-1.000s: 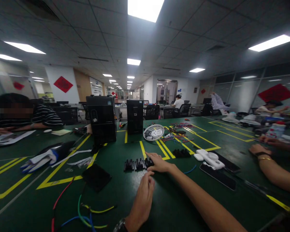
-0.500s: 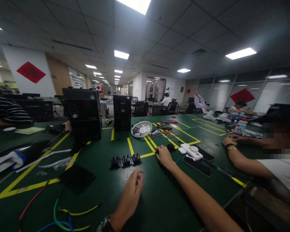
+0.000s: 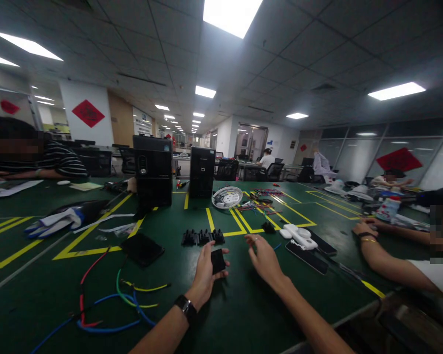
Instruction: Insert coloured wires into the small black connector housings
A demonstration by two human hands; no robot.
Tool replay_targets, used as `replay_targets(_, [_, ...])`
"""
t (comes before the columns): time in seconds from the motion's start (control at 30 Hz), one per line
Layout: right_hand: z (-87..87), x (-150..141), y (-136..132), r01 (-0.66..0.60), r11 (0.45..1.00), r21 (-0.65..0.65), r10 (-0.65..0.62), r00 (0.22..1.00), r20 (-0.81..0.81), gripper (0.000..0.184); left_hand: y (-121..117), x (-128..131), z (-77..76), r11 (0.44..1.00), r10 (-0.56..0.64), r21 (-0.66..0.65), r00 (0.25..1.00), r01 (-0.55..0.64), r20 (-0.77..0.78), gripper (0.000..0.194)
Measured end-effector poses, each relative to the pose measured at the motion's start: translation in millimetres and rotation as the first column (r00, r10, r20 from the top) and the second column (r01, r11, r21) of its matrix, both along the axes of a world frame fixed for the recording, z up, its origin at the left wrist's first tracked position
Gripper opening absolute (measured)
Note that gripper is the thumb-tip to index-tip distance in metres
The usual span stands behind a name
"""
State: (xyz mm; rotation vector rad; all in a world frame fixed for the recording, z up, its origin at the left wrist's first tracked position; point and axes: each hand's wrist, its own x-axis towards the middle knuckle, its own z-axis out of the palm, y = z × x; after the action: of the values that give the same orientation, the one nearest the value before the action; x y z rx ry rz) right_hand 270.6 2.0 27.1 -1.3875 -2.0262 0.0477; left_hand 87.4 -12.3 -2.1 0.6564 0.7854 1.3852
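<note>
My left hand (image 3: 205, 269), with a black watch on its wrist, is closed around a small, flat, dark square piece (image 3: 217, 261) just above the table. I cannot make out what kind of part it is. To its right, my right hand (image 3: 263, 256) hovers over the tabletop with bent fingers apart and nothing visible in them. Just beyond my hands, several black plastic parts with upright prongs (image 3: 203, 237) stand in a row. One more small black part (image 3: 268, 227) sits past my right hand.
Coloured wires (image 3: 127, 300) and a dark flat pad (image 3: 142, 248) lie to the left. Phones (image 3: 306, 256) and white gadgets (image 3: 297, 236) lie right, near a co-worker's forearm (image 3: 387, 265). Two black computer towers (image 3: 153, 172) and a white fan grille (image 3: 227, 197) stand farther back.
The view has swung left. My left hand has turned and now shows the dark square piece in its grip. My right hand has drawn back from beside the small black part.
</note>
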Motion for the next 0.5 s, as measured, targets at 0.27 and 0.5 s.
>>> replay_targets(0.27, [-25.1,56.5,15.7,0.208,0.972,-0.110,-0.153,0.914,0.376,0.021,7.1,-8.4,4.0,0.999,0.031,-0.021,0.997,-0.029,0.077,0.042])
replay_targets(0.5, [-5.0,-29.9,20.9,-0.243,0.943,-0.229,0.207,0.963,-0.172,0.020,22.3,-19.1,-0.3,0.989,0.136,-0.070,0.980,-0.127,0.144,0.037])
